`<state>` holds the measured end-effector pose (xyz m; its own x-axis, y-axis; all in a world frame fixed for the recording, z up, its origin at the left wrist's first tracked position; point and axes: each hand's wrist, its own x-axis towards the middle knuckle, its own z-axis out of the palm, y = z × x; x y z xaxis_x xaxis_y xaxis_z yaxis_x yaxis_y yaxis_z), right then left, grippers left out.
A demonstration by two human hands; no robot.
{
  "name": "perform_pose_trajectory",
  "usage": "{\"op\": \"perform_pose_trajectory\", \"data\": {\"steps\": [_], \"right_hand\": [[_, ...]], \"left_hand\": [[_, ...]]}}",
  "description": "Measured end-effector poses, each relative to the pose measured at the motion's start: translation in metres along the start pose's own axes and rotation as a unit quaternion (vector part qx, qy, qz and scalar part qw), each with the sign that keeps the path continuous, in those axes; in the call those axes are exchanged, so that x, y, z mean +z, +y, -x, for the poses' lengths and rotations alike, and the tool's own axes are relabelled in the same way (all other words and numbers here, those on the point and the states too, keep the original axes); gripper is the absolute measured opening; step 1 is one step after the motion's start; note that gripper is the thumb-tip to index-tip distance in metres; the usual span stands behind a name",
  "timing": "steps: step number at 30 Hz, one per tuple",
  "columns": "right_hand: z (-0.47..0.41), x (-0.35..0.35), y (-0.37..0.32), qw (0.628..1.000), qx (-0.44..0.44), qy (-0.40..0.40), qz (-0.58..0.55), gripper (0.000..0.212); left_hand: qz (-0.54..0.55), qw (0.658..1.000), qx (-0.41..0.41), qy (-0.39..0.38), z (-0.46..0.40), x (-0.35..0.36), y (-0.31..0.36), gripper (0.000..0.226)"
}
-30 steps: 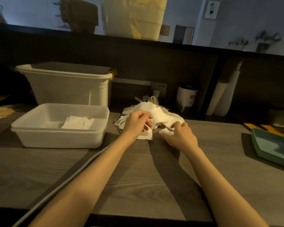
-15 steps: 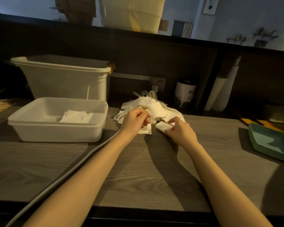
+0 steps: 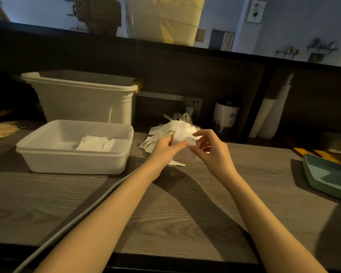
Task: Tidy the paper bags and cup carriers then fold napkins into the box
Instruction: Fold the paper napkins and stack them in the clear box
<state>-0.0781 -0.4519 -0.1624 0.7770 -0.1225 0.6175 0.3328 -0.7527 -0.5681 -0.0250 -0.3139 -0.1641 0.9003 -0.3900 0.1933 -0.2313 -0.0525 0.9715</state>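
Observation:
A loose pile of white napkins (image 3: 161, 134) lies on the wooden counter behind my hands. My left hand (image 3: 165, 149) and my right hand (image 3: 213, 152) both pinch one white napkin (image 3: 182, 137), held just above the counter in front of the pile. Another napkin (image 3: 176, 163) lies flat under my hands. To the left stands a shallow white box (image 3: 73, 160) with folded napkins (image 3: 96, 143) inside it.
A tall white bin (image 3: 83, 99) stands behind the box. A printed cup (image 3: 225, 115) and white rolls (image 3: 268, 117) sit at the back right. A green tray (image 3: 327, 176) lies at the right edge. A grey cable (image 3: 83, 211) runs under my left arm. Wooden sticks (image 3: 0, 130) lie far left.
Both hands have lifted a napkin off the counter and drawn closer together. My right hand rose from flat on the counter with its fingers now spread.

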Motion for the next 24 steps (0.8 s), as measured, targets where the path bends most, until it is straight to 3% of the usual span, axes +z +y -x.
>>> {"op": "perform_pose_trajectory", "data": {"steps": [5,9,13,16,20,24], "right_hand": [[0.0,0.007,-0.001,0.983,0.126,0.018,-0.129,0.047],[-0.001,0.004,0.002,0.972,0.136,-0.057,-0.184,0.026],[-0.003,0.005,-0.002,0.96,0.137,-0.002,-0.243,0.01],[-0.005,0.011,-0.005,0.961,0.132,0.021,-0.24,0.005],[-0.016,0.009,-0.003,0.967,0.138,0.022,-0.213,0.013],[-0.041,-0.003,0.007,0.979,0.147,0.045,-0.134,0.018]], "left_hand": [[-0.02,0.997,0.028,0.066,0.001,0.0,0.003,0.034],[-0.012,0.998,0.04,0.053,0.001,0.0,0.001,0.02],[0.079,0.997,-0.004,0.013,0.001,0.003,0.006,0.006],[0.074,0.997,-0.02,0.005,-0.004,0.006,0.011,0.021],[0.046,0.998,-0.036,0.012,-0.015,0.005,0.015,0.027],[0.037,0.994,-0.044,0.09,-0.029,-0.003,0.017,0.034]]}}
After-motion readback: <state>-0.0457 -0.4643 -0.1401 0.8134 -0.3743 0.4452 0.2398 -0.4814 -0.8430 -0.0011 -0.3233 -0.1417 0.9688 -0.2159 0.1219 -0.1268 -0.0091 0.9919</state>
